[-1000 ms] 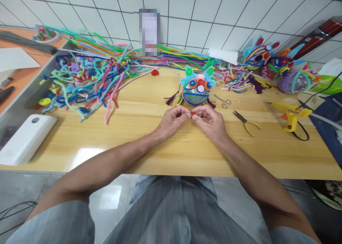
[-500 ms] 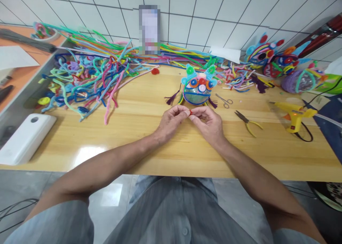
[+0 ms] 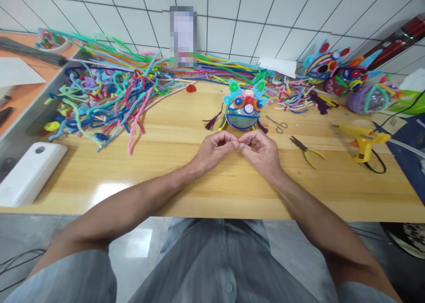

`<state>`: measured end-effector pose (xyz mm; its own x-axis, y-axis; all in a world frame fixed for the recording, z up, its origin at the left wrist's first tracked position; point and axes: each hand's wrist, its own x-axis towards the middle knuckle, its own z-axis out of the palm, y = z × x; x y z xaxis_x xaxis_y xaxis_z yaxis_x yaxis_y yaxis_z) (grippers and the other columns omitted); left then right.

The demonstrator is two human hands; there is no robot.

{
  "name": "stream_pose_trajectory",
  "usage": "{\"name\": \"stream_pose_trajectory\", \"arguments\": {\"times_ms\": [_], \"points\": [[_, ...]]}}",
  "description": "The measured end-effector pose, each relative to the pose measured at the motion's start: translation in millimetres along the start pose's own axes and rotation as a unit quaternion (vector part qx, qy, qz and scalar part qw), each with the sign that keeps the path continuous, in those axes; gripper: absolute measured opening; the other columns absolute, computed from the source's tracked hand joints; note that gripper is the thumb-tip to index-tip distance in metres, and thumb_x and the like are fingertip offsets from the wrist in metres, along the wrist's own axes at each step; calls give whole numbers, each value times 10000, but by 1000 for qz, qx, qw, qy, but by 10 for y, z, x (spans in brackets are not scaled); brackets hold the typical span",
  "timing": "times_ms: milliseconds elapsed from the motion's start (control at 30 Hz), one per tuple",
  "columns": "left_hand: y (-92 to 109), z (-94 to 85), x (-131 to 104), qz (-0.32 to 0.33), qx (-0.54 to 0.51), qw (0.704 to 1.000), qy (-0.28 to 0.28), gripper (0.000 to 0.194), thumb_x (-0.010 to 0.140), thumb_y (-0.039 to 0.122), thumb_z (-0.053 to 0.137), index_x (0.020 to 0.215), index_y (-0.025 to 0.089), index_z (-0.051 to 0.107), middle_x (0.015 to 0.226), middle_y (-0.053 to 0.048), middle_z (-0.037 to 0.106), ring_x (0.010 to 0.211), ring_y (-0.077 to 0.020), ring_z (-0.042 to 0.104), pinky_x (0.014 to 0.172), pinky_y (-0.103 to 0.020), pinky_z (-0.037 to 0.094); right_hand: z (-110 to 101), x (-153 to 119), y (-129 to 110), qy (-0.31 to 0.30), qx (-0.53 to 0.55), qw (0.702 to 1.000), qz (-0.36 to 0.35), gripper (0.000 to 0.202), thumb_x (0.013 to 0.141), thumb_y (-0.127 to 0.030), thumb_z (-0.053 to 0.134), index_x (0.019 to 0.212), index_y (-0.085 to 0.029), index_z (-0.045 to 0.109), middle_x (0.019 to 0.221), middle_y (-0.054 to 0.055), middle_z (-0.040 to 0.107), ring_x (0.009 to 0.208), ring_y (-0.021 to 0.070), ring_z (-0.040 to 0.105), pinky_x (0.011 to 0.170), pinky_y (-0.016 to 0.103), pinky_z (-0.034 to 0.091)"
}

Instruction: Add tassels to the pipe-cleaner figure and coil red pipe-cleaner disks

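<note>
Both hands meet at the middle of the wooden table (image 3: 172, 179), fingertips pinched together. My left hand (image 3: 214, 150) and my right hand (image 3: 260, 150) hold a small red piece (image 3: 239, 141) between thumbs and forefingers; the fingers hide most of it. Just beyond them stands a round decorated head (image 3: 245, 110) with green and blue ears, orange-ringed eyes and a blue rim. Purple tassels (image 3: 211, 120) hang at its sides. Small scissors (image 3: 279, 125) lie to its right, and pliers (image 3: 307, 151) with yellow handles are nearer my right hand.
Colourful pipe cleaners (image 3: 109, 99) heap at the left and along the wall. A white power bank (image 3: 35, 172) lies at front left. On the right are a yellow glue gun (image 3: 363, 144) and more decorated figures (image 3: 368, 97). A phone (image 3: 183, 37) leans on the tiled wall.
The red piece shows less between the fingertips than before, and the hands have shifted slightly against each other. The whole view has moved a little.
</note>
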<state>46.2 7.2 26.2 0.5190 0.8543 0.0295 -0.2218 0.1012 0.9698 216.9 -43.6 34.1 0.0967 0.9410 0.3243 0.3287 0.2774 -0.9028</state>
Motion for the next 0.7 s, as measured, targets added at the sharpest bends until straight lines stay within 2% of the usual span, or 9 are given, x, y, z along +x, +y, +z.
{"name": "stream_pose_trajectory", "arguments": {"times_ms": [200, 367, 533, 700], "points": [[12, 11, -14, 1, -13, 1000, 27, 321, 766, 447, 866, 775, 158, 726, 729, 4, 670, 665, -105, 533, 697, -263, 443, 18, -2, -8, 10, -12, 1000, -26, 54, 856, -198, 707, 894, -236, 715, 781, -11, 737, 692, 139, 657, 656, 287, 538], [-4, 33, -23, -8, -31, 998, 59, 245, 768, 384, 839, 775, 162, 736, 626, 38, 590, 573, -80, 428, 607, -251, 374, 42, -23, 11, 24, -28, 999, -31, 35, 880, -214, 715, 903, -234, 732, 803, -7, 761, 695, 141, 667, 673, 295, 541], [-49, 57, -31, -45, -53, 994, 83, 252, 746, 392, 835, 795, 171, 725, 565, 60, 524, 519, -71, 373, 532, -248, 289, 82, -46, 42, 33, -26, 999, -32, 30, 893, -216, 722, 903, -237, 742, 827, 1, 762, 734, 154, 683, 716, 312, 542], [-8, 64, -25, -68, -54, 994, 62, 303, 732, 429, 851, 799, 165, 716, 616, 42, 575, 545, -74, 417, 543, -242, 313, 61, -40, 14, 33, 3, 999, 5, 16, 872, -243, 728, 869, -228, 722, 770, -9, 736, 674, 139, 647, 657, 292, 516]]}}
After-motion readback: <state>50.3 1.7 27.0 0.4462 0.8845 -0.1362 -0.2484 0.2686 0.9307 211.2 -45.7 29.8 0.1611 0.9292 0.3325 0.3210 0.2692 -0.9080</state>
